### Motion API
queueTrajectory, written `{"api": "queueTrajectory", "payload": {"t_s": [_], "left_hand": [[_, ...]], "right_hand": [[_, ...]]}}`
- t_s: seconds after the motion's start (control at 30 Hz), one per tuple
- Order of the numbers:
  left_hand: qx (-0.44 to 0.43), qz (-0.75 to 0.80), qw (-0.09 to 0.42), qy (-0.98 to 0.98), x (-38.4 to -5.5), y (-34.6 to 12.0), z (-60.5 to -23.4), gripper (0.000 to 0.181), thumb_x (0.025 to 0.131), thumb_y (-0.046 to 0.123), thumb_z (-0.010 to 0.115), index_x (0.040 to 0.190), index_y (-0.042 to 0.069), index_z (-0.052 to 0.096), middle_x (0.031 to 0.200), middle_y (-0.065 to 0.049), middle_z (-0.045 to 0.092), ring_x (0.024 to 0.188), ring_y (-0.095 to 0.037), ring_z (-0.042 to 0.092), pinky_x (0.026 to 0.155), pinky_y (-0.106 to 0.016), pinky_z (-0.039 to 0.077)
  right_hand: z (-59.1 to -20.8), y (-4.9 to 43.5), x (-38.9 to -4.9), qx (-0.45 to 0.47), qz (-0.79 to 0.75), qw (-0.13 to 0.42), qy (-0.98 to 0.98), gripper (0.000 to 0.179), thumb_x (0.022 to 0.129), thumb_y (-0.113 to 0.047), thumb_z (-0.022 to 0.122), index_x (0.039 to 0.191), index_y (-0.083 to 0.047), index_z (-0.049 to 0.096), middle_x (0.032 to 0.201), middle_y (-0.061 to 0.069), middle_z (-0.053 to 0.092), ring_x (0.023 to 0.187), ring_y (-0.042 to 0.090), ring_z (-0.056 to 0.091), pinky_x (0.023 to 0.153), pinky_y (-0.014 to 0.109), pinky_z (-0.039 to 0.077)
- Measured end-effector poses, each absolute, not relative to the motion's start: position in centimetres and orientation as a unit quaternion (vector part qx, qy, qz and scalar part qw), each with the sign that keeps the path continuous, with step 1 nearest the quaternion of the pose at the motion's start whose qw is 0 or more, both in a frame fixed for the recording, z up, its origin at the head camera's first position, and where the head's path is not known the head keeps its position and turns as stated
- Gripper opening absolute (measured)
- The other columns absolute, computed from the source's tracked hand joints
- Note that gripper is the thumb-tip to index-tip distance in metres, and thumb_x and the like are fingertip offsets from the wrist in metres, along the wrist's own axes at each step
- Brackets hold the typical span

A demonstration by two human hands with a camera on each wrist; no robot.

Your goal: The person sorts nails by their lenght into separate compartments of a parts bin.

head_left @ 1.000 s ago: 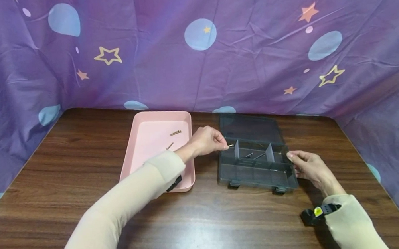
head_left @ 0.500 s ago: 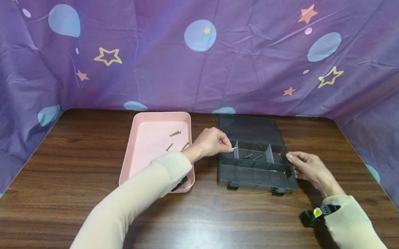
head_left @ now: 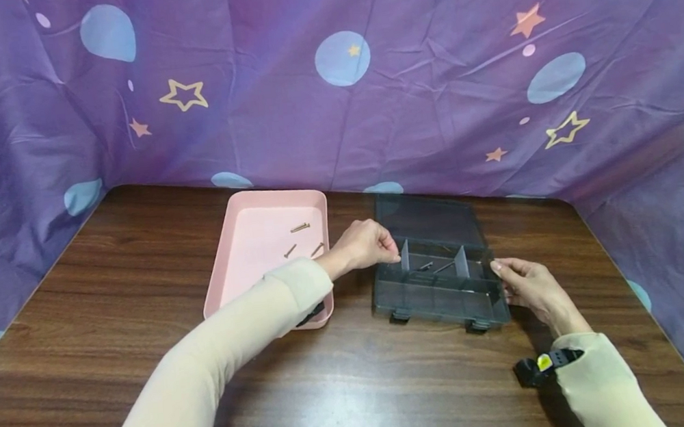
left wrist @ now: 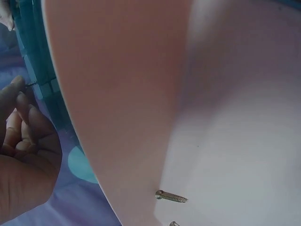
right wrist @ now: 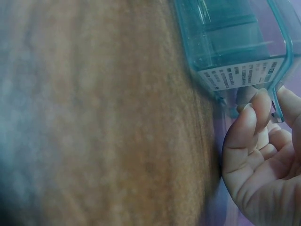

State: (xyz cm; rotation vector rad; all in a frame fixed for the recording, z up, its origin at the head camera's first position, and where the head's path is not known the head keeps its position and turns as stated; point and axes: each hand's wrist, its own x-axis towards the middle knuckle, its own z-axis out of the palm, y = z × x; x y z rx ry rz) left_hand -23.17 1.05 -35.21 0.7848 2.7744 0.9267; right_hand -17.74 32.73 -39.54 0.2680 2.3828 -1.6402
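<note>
My left hand [head_left: 366, 245] is over the left compartment of the dark see-through compartment box [head_left: 433, 297]. In the left wrist view its thumb and forefinger pinch a screw [left wrist: 31, 84], whose threaded end points at the box. The head view barely shows that screw. My right hand [head_left: 535, 291] grips the box's right edge between thumb and fingers. In the right wrist view the fingertips are at the box's labelled end [right wrist: 242, 74]. A few dark screws [head_left: 426, 266] lie in the middle compartment. Several brass-coloured screws [head_left: 300, 228] lie in the pink tray [head_left: 221, 266], beneath and behind my left forearm.
The box's lid [head_left: 429, 219] is folded back toward the purple curtain [head_left: 270, 110]. Two latches [head_left: 476, 326] stick out at the box's front. Low dividers [head_left: 461, 262] split its rear row. All stands on a brown wooden table [head_left: 310, 395].
The left hand has shifted slightly right and down to the left compartment, and the screw at its fingertips shows less in the head view. The right hand stays on the box edge.
</note>
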Motion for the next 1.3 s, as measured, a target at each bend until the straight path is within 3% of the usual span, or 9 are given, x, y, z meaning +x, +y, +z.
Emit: {"api": "queueTrajectory", "payload": {"t_s": [0.13, 0.33, 0.6, 0.9, 1.1, 1.3], "left_hand": [[0.261, 0.303, 0.058, 0.915, -23.1, 1.0, -35.2, 0.01, 0.078, 0.027, 0.077, 0.077, 0.017, 0.076, 0.077, 0.007, 0.073, 0.082, -0.009, 0.064, 0.08, -0.022, 0.048], [0.265, 0.305, 0.057, 0.913, -23.0, 0.9, -35.0, 0.01, 0.078, 0.026, 0.077, 0.077, 0.016, 0.075, 0.074, 0.007, 0.072, 0.08, -0.009, 0.063, 0.079, -0.021, 0.047], [0.264, 0.324, 0.062, 0.906, -22.7, 0.3, -34.7, 0.01, 0.079, 0.026, 0.076, 0.078, 0.016, 0.075, 0.074, 0.006, 0.072, 0.075, -0.006, 0.061, 0.075, -0.02, 0.047], [0.245, 0.373, 0.065, 0.892, -22.7, -2.0, -34.0, 0.012, 0.08, 0.023, 0.075, 0.085, 0.012, 0.074, 0.083, 0.002, 0.073, 0.077, -0.007, 0.065, 0.076, -0.019, 0.047], [0.202, 0.404, 0.07, 0.889, -23.2, -4.7, -33.8, 0.014, 0.08, 0.021, 0.074, 0.087, 0.009, 0.072, 0.085, -0.002, 0.073, 0.078, -0.009, 0.064, 0.076, -0.02, 0.048], [0.151, 0.442, 0.083, 0.88, -23.3, -7.2, -34.1, 0.013, 0.081, 0.019, 0.073, 0.088, 0.008, 0.071, 0.075, -0.005, 0.07, 0.055, -0.004, 0.053, 0.056, -0.017, 0.042]], "right_hand": [[-39.5, 32.7, -17.7, 0.09, -0.556, 0.117, 0.818, 0.032, 0.095, -0.034, 0.054, 0.117, -0.011, 0.056, 0.07, -0.015, 0.054, 0.062, 0.001, 0.053, 0.059, 0.023, 0.05], [-39.5, 32.8, -17.6, 0.089, -0.567, 0.115, 0.811, 0.01, 0.094, -0.034, 0.055, 0.1, -0.027, 0.06, 0.069, -0.015, 0.053, 0.062, 0.001, 0.052, 0.059, 0.022, 0.05], [-39.5, 32.8, -17.6, 0.088, -0.544, 0.115, 0.826, 0.041, 0.094, -0.037, 0.054, 0.12, -0.005, 0.054, 0.07, -0.015, 0.053, 0.063, 0.001, 0.052, 0.06, 0.023, 0.051], [-39.4, 32.7, -17.7, 0.085, -0.534, 0.119, 0.833, 0.056, 0.095, -0.038, 0.052, 0.128, 0.006, 0.045, 0.071, -0.015, 0.052, 0.064, 0.001, 0.052, 0.061, 0.023, 0.051], [-39.4, 32.8, -17.8, 0.086, -0.534, 0.119, 0.833, 0.054, 0.094, -0.039, 0.053, 0.127, 0.003, 0.047, 0.072, -0.015, 0.054, 0.065, 0.001, 0.053, 0.062, 0.023, 0.051], [-39.5, 32.7, -17.8, 0.089, -0.536, 0.12, 0.831, 0.054, 0.095, -0.038, 0.053, 0.128, 0.003, 0.047, 0.073, -0.015, 0.055, 0.065, 0.001, 0.054, 0.062, 0.024, 0.052]]}}
